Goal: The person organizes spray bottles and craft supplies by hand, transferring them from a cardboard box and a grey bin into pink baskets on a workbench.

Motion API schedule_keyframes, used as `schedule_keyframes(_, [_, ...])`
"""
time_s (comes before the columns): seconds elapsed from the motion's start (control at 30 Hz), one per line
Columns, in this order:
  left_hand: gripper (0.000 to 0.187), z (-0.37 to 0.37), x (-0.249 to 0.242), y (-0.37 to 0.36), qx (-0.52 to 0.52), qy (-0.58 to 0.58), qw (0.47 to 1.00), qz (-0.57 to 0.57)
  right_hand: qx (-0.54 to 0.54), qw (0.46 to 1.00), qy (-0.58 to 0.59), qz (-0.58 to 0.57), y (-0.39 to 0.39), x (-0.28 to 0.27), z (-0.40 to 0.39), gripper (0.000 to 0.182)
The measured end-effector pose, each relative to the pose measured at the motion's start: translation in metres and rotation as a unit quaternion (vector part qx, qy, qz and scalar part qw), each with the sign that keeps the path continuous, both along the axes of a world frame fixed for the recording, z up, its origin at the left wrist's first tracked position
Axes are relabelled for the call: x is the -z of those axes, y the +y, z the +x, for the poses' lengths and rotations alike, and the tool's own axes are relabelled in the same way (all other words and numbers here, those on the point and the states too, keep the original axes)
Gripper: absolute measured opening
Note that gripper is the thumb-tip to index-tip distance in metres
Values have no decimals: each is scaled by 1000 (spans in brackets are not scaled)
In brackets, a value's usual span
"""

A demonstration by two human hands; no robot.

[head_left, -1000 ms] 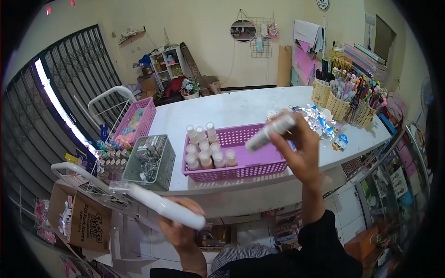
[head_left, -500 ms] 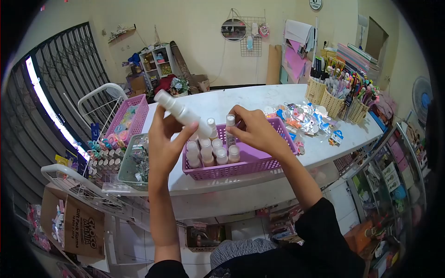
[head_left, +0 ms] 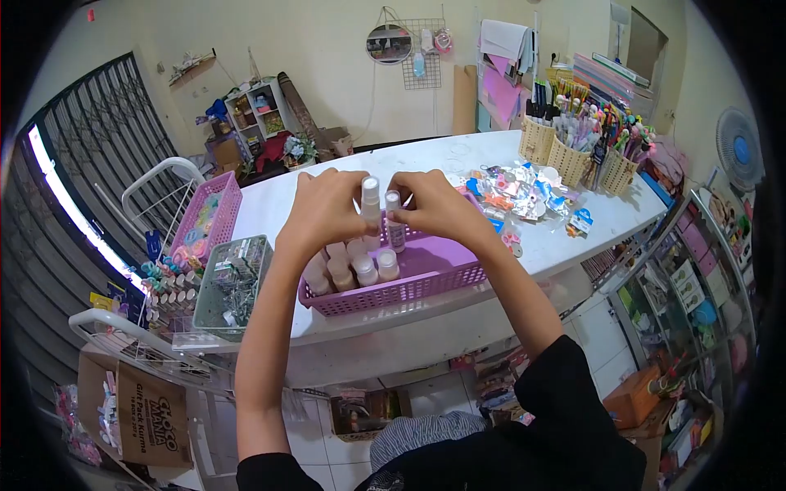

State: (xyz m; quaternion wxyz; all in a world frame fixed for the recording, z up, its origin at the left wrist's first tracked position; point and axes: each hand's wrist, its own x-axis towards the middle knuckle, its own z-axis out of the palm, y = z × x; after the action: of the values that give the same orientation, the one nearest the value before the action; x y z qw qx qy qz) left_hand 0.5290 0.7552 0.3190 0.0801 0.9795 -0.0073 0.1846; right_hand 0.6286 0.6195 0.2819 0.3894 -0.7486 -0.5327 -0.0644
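Observation:
A purple perforated basket [head_left: 409, 289] stands on the white table, with several capped bottles [head_left: 365, 268] upright in its left part. My left hand [head_left: 327, 204] is closed round a white bottle [head_left: 371, 196], held upright over the back of the group; its lower end is partly hidden. Just to the right, my right hand [head_left: 434, 203] pinches a slimmer bottle [head_left: 395, 231] with a white cap, upright inside the basket. The two bottles are close together. The basket's right part shows its bare purple floor.
A green basket [head_left: 205, 299] of small packets and a pink basket [head_left: 214, 237] stand at the left. Shiny packets [head_left: 528, 192] lie on the white table [head_left: 327, 329] at the right, near woven holders [head_left: 571, 159] full of pens. A cardboard box [head_left: 151, 421] sits lower left.
My left hand has brought its white bottle from tilted in the air to upright, down and right, beside the slim bottle. My right hand still holds the slim bottle. The view has shifted slightly.

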Motion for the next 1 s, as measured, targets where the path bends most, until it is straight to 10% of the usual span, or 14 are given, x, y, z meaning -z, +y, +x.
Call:
schedule_keyframes(0.83, [34, -2, 3, 10, -30, 76, 996, -33, -30, 999, 16, 10, -4, 6, -3, 31])
schedule_keyframes(1.0, [20, -60, -5, -23, 13, -331, 935, -128, 11, 990, 39, 134, -51, 3, -31, 28])
